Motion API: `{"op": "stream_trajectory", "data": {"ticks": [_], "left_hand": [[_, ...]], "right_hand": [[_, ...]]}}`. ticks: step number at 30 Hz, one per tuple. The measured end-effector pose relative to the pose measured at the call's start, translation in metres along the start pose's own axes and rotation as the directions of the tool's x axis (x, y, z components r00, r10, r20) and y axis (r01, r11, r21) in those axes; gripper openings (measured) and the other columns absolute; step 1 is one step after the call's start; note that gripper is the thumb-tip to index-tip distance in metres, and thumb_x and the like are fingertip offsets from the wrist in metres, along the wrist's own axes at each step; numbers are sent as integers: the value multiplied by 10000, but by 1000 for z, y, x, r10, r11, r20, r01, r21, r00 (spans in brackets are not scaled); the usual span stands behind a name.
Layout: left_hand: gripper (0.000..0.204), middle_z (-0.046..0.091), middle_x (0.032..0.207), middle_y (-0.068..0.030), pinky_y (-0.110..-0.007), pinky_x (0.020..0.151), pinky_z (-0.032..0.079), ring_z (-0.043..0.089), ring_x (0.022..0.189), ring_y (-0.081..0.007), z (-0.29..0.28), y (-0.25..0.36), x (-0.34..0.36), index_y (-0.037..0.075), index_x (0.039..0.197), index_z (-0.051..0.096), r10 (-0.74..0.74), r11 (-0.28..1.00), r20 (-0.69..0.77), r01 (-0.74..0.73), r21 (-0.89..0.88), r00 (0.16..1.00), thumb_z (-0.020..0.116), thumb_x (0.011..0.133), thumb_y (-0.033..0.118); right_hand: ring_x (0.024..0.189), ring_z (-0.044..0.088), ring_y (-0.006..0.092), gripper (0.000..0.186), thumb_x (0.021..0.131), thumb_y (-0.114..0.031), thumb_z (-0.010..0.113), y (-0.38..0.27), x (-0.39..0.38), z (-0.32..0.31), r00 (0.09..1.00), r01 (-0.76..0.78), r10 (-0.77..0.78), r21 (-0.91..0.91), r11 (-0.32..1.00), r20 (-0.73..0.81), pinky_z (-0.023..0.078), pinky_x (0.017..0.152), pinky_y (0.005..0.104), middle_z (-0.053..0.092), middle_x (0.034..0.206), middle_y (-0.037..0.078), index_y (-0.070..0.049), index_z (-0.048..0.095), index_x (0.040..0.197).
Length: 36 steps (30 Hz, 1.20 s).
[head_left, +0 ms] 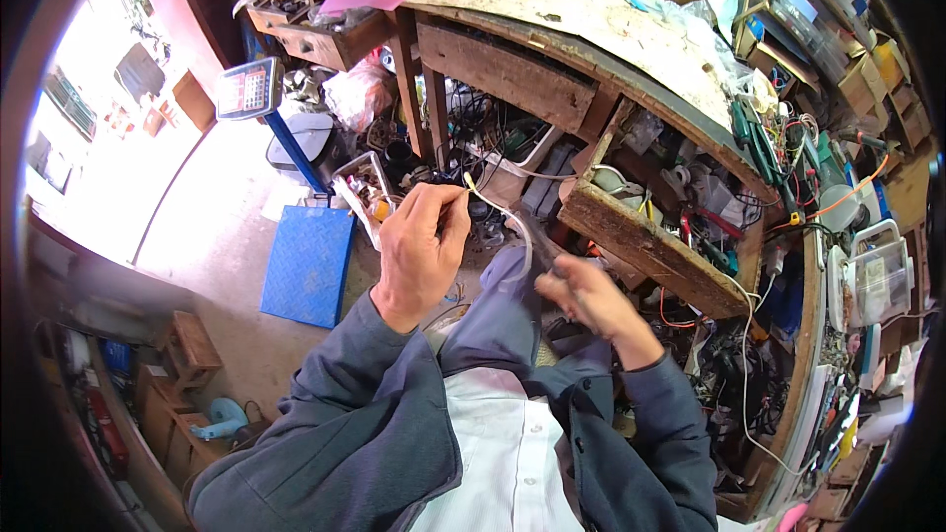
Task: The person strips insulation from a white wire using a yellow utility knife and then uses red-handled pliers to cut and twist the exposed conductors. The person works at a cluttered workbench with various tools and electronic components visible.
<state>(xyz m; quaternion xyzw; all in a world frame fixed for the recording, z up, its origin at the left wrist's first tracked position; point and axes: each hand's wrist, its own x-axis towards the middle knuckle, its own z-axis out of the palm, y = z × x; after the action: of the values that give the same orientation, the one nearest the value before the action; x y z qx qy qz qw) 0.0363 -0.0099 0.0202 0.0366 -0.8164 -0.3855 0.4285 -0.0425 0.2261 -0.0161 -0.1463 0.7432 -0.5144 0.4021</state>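
Observation:
In front of my lap, my left hand point(424, 246) is raised with thumb and forefinger pinched together. At those fingertips is the yellowish end of a thin white cable point(507, 212). From there the cable arcs to the right and curves down over my leg, its lower part smeared by motion. To the right, my right hand point(591, 300) is blurred, its fingers partly curled near the cable. A dark smear shows above its fingertips, and I cannot make out what it is or whether the hand holds it.
A worn wooden workbench point(512, 59) stands ahead, with an open drawer point(650, 246) full of tools and parts jutting toward me. A blue platform scale point(307, 264) is on the floor at left. Tangled cables point(759, 384) lie at right, beside a shelf of hand tools.

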Motion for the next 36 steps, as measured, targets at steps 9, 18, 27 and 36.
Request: {"op": "stream_trajectory", "data": {"ticks": [9, 18, 27, 36], "left_hand": [[72, 628, 801, -128, -349, 609, 497, 626, 666, -257, 4, -11, -3, -7, 938, 648, 16, 991, 14, -18, 135, 1000, 694, 884, 6], [112, 614, 804, -141, -387, 605, 490, 617, 682, -319, 12, -6, 0, 4, 953, 651, 163, 960, 45, -169, 225, 986, 695, 855, -26], [135, 636, 1076, -147, -336, 635, 531, 654, 700, -242, 19, 9, -3, 0, 958, 675, 178, 959, 111, -198, 204, 978, 692, 830, -38], [133, 706, 911, -62, -239, 650, 535, 674, 737, -93, 26, -12, -16, -42, 1086, 637, -334, 788, 347, 461, -408, 876, 622, 985, 43]], "right_hand": [[697, 490, 75, 424, 972, -471, 657, 33, 2, 53, 956, 124, -169, 190, 974, 241, 432, 581, 248, 504, 775, -27, -51, 606, 942], [701, 540, 102, 464, 969, -478, 649, -14, 3, 38, 978, 179, -185, 58, 982, 101, 468, 566, 269, 531, 778, 14, -21, 602, 906], [671, 538, 103, 486, 945, -497, 672, -24, 3, 26, 980, 197, -197, 26, 980, -14, 449, 555, 266, 567, 791, 37, -16, 613, 907], [656, 591, 304, 525, 894, -492, 721, -19, 8, 32, 875, 355, -435, -329, 875, -212, 458, 614, 401, 579, 717, 175, 8, 567, 848]]}}
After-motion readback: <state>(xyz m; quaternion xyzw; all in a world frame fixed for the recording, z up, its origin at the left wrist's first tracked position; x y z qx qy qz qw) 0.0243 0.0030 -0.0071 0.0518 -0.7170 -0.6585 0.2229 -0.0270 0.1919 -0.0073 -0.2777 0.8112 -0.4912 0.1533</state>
